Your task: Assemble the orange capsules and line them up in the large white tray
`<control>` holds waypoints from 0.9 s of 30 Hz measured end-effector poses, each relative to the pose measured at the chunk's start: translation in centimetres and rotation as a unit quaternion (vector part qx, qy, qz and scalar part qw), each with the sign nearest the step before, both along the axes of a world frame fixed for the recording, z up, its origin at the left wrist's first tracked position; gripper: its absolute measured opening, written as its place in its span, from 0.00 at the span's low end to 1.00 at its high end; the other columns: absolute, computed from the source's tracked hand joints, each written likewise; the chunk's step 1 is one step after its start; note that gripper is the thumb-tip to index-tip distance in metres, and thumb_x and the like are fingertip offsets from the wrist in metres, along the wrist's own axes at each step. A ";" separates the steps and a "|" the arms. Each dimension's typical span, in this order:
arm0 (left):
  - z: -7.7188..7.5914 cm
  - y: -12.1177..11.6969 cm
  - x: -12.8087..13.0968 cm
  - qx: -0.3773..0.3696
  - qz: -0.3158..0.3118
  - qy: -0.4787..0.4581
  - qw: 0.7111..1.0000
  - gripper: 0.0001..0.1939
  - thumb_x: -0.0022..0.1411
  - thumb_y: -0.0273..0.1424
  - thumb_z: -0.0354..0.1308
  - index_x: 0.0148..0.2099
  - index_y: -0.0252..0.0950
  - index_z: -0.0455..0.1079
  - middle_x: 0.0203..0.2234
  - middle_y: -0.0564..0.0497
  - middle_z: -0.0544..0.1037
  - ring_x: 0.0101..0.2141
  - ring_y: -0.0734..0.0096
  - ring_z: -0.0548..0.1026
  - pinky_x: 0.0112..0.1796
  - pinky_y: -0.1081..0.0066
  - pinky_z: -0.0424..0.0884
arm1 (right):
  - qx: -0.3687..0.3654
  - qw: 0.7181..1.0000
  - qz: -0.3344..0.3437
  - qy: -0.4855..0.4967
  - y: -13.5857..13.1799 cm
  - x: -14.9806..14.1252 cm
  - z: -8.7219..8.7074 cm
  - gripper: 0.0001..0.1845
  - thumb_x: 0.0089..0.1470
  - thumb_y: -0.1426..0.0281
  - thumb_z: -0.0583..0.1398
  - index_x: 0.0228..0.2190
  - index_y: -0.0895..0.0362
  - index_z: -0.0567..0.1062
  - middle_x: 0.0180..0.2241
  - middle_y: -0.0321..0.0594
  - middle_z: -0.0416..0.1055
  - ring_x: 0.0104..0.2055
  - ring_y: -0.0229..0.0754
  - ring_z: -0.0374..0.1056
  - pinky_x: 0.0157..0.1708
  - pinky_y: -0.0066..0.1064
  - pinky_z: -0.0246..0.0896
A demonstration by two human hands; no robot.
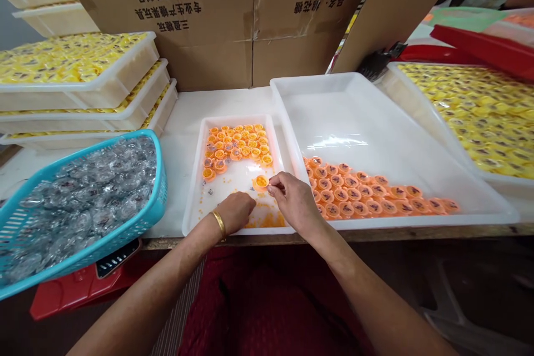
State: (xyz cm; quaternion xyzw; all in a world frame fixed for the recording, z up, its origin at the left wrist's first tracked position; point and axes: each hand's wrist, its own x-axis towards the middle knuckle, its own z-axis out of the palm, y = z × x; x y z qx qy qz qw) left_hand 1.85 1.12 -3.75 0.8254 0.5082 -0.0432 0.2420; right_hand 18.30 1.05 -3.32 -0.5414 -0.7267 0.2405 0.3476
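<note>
While a cup (260, 185) is pinched over the small tray (194, 189) by the right hand (295, 200), the grip of the left hand (236, 210) cannot be told; beads (262, 181) may be spilled by any tilt.

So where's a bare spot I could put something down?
The big tray is bare behind its orange cups. The table is bare between the small tray and the cardboard, with a narrow strip beside the blue basket. Crowded: the small tray's far end, packed with little cups, and its near end, by the left hand and right hand.
</note>
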 end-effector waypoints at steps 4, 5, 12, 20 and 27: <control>0.7 -0.1 -1.8 0.015 0.061 -0.025 0.998 0.07 0.49 0.20 0.51 0.25 0.35 0.67 0.23 0.50 0.74 0.27 0.70 0.73 0.29 0.72 0.65 | -0.003 0.999 0.022 -0.038 -0.4 -0.2 -0.6 0.06 0.53 0.78 0.56 0.28 0.55 0.67 0.30 0.38 0.70 0.31 0.39 0.67 0.33 0.30 0.61; 1.2 0.0 -2.1 0.013 0.086 -0.047 0.995 0.06 0.51 0.21 0.51 0.26 0.34 0.67 0.22 0.51 0.74 0.25 0.71 0.73 0.28 0.73 0.65 | -0.007 0.999 0.027 -0.045 -0.5 -0.4 -0.7 0.07 0.53 0.78 0.56 0.28 0.55 0.66 0.30 0.38 0.70 0.32 0.39 0.67 0.33 0.30 0.61; 4.3 0.5 -1.0 0.117 0.137 -0.191 0.965 0.06 0.50 0.21 0.56 0.25 0.34 0.70 0.20 0.53 0.74 0.25 0.73 0.71 0.28 0.74 0.64 | -0.040 0.996 0.058 -0.053 -1.0 -2.0 -0.9 0.07 0.55 0.78 0.57 0.27 0.56 0.66 0.31 0.39 0.70 0.32 0.39 0.69 0.33 0.29 0.62; 4.0 0.1 -1.9 0.059 0.259 -0.314 0.911 0.08 0.58 0.30 0.54 0.32 0.34 0.74 0.21 0.52 0.75 0.21 0.75 0.72 0.24 0.74 0.68 | -0.134 0.988 0.059 0.043 -0.9 -1.7 -0.3 0.04 0.54 0.76 0.58 0.28 0.56 0.68 0.28 0.38 0.73 0.32 0.40 0.71 0.34 0.30 0.63; 1.9 -1.0 -4.8 0.060 0.348 -0.278 0.893 0.08 0.56 0.30 0.55 0.33 0.34 0.74 0.22 0.52 0.75 0.21 0.75 0.72 0.25 0.74 0.69 | -0.178 0.967 0.075 0.168 -1.2 -1.6 -0.3 0.03 0.53 0.74 0.56 0.28 0.56 0.69 0.26 0.35 0.73 0.30 0.38 0.73 0.33 0.29 0.65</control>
